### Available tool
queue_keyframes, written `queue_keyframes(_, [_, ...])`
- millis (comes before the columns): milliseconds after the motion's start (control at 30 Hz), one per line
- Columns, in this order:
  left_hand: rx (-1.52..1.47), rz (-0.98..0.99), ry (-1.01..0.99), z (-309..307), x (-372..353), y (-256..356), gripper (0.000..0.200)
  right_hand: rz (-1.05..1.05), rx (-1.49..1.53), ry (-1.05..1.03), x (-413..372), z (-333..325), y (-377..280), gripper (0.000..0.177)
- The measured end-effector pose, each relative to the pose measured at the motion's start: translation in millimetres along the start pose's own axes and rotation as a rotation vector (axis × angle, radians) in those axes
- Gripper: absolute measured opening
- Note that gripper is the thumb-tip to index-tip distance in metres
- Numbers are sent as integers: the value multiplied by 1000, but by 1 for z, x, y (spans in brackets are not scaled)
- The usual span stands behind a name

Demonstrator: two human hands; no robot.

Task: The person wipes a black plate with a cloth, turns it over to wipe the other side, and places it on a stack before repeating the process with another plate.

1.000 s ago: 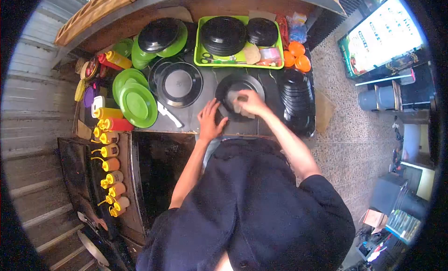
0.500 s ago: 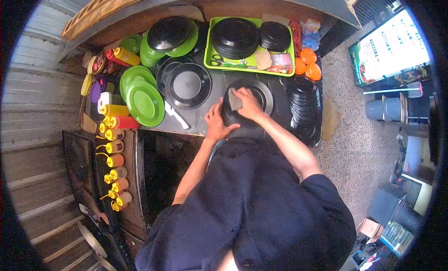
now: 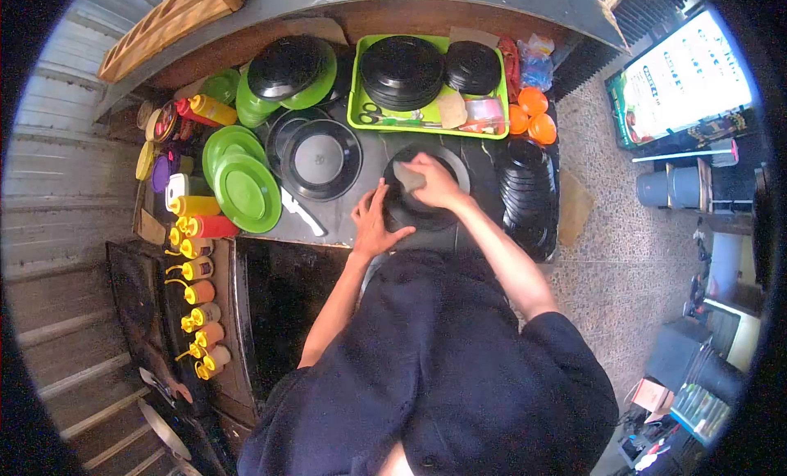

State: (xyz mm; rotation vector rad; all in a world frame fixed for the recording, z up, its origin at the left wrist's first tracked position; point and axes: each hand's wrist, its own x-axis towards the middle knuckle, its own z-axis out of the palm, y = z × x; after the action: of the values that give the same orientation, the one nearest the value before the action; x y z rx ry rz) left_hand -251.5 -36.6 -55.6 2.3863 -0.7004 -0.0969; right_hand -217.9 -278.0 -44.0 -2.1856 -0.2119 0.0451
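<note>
1. Work item: the black plate [image 3: 426, 216] lies flat on the counter [image 3: 370, 140], directly in front of the person, at 6 o'clock from the green tray [image 3: 353, 91].
2. Right hand [image 3: 438, 185]: fingers are closed down on a pale cloth [image 3: 407, 177] and press it onto the plate.
3. Change, right hand: one second ago the cloth sat near the plate's centre. It now sits toward the 10 o'clock part of the plate, so the wipe has travelled across the surface.
4. Left hand [image 3: 373, 224]: fingers are spread and rest on the plate's rim at 8 o'clock. It has stayed there as a brace, and the fingers now point more toward 12 o'clock.
5. Judgement: the plate has not shifted on the counter, and wiping appears to be in progress.
6. Surroundings: a larger black plate [image 3: 320, 156] lies at 9 o'clock, and stacked black bowls [image 3: 529, 181] stand at 3 o'clock.
</note>
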Motion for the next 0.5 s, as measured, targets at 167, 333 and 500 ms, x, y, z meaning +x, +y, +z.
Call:
queue_keyframes(167, [151, 6, -47, -3, 0, 3, 118, -92, -260, 148, 15, 15, -20, 77])
queue_keyframes(333, [182, -7, -41, -7, 0, 8, 115, -108, -496, 272, 5, 2, 7, 70])
queue_keyframes(500, [200, 4, -23, -5, 0, 14, 113, 184, -528, 248, -36, -33, 0, 60])
